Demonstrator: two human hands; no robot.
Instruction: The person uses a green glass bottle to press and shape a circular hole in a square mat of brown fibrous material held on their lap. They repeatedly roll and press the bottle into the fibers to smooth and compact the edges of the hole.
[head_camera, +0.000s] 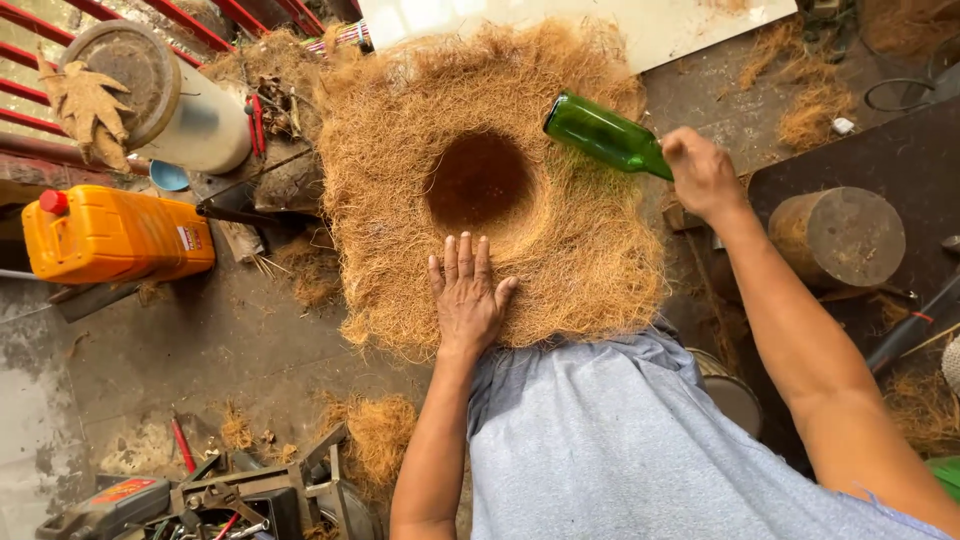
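Coir fibre mat (590, 260) with a pressed hollow (478, 180), 1 hand flat, 1 gripping a bottle.

The mat fills the centre; the left hand (466, 298) lies open at its 6 o'clock edge, fingers spread, holding nothing. The right hand (702, 175), at 3 o'clock, is closed around the neck of a green glass bottle (603, 133). The glass could slip or crack if driven hard, and loose fibres may shift under a light palm.

An orange plastic jerrycan (115, 234) with a red cap lies on its side at the left, a small white-and-red label (187, 238) on its end near the fibre mat
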